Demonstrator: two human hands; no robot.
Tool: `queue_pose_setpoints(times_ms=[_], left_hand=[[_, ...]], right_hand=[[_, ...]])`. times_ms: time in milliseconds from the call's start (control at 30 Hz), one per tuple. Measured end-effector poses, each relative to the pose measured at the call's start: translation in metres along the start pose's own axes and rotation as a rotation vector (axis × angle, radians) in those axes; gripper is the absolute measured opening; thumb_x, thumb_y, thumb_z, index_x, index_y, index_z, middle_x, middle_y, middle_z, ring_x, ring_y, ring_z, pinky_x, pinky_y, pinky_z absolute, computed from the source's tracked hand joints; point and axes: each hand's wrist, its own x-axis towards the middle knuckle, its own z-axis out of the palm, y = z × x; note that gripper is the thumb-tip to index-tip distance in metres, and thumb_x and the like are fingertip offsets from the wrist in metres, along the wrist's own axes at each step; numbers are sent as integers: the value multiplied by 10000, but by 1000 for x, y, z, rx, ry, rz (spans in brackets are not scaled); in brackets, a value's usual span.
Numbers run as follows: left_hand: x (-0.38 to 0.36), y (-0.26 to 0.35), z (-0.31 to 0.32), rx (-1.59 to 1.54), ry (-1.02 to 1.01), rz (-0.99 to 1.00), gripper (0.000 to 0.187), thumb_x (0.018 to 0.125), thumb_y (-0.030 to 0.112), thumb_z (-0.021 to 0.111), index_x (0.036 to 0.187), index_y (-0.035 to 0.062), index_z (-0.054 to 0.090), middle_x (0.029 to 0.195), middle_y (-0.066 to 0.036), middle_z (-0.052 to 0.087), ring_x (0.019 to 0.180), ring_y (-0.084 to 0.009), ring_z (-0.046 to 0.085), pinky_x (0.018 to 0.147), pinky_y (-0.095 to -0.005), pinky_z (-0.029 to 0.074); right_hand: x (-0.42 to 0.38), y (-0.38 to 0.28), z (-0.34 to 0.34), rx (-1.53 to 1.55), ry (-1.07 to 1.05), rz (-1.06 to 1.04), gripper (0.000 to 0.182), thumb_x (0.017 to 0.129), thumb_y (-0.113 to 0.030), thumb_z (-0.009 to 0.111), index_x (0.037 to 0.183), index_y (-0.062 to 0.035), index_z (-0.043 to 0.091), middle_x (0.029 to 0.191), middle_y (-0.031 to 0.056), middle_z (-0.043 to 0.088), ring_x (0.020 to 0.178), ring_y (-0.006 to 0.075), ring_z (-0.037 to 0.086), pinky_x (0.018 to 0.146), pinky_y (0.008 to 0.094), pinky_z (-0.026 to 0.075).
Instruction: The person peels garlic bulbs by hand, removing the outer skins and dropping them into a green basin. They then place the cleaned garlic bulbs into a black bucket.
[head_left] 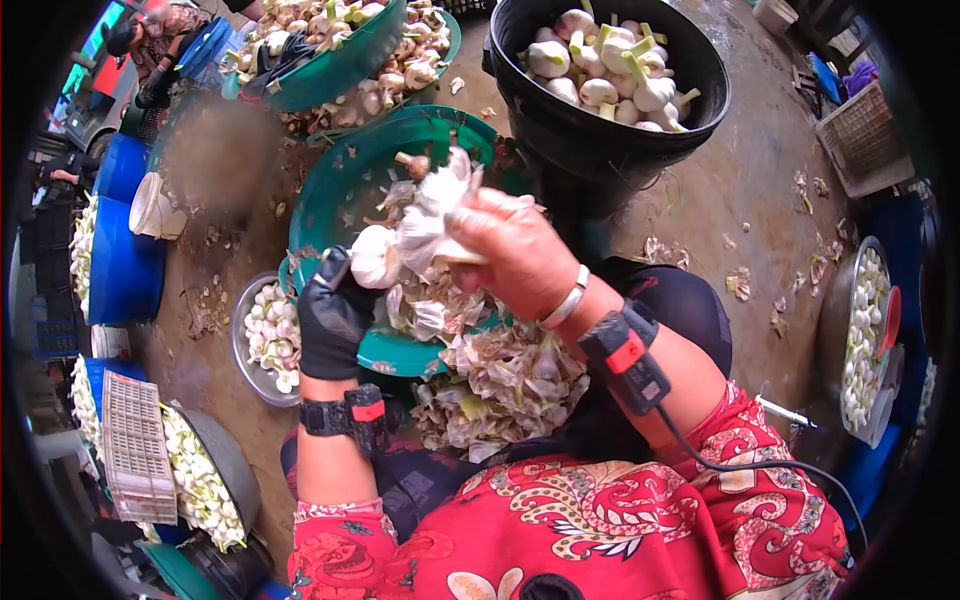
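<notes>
Over the green basin (310,215), my left hand (335,318), in a black glove, grips a white garlic bulb (375,257). My bare right hand (515,250) is closed on papery garlic skin (432,222), right beside the bulb. Loose peelings and a small bulb or two lie in the basin below. A heap of dry skins (510,385) rests on my lap, against the basin's near edge. Peeled cloves (272,335) fill a metal bowl left of my left hand.
A black bucket (600,140) of garlic bulbs stands front right. Garlic-filled green basins (340,75) are at the top. Blue tubs (130,250) and a crate (140,440) line the left; another crate (865,138) and a clove bowl (845,330) are right. A person (165,40) is top left.
</notes>
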Motion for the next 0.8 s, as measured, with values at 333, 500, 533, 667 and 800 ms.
queue_pose_setpoints(times_ms=[333,500,533,667,800], left_hand=[[83,87,76,176,-426,305,392,991,249,471,1283,-10,507,1186,-161,594,1080,-246,589,926,-313,505],[121,-37,-95,642,-7,-12,376,893,155,628,1226,-2,553,1017,-97,659,888,-166,628,768,-272,514],[120,-64,-114,933,24,-54,381,873,169,649,1202,-6,569,1020,-97,658,875,-170,632,756,-281,517],[168,-114,-114,1238,23,14,408,851,179,666,1197,-19,576,1096,-150,653,1008,-245,624,875,-337,490],[268,-103,-84,1649,-141,211,564,779,179,681,1302,54,509,1326,-219,505,1233,-340,491,1023,-380,398]], right_hand=[[-5,20,-31,-1446,-484,69,296,803,-286,637,879,-3,674,802,190,664,758,359,645,703,427,517],[-1,3,-29,-1458,-191,-153,189,758,-194,614,811,-21,667,752,214,637,755,388,627,698,467,507],[2,5,-32,-1359,-182,-184,212,796,-180,671,920,-8,662,819,207,638,759,394,616,666,430,502],[22,13,-33,-1270,-153,-104,241,804,-166,672,968,10,660,831,208,650,778,378,635,693,406,515],[36,13,-38,-1229,-44,24,255,845,-166,678,1016,19,641,888,194,662,808,319,666,702,369,528]])
